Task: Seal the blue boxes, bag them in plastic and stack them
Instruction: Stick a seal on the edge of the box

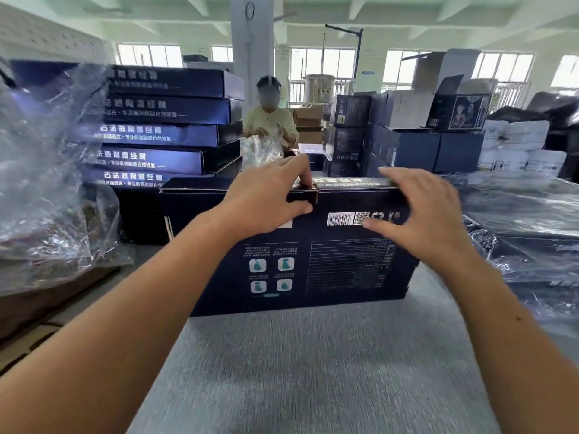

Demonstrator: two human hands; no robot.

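so left hand (269,198) pinched the blue box (313,261) at its top edge, over a sticker (308,195); right hand (423,211) was loose, fingers spread.

Your right hand (416,211) is smeared by motion blur, fingers spread, covering the white print past the barcode (340,218) on the dark blue printed cardboard box (313,270). Your left hand (266,198), pinching the box's top edge, hides most of a white label (287,224). The box's fine text is too small to read. Crumpled clear plastic film (47,170) veils the stack of flat blue boxes (163,133).
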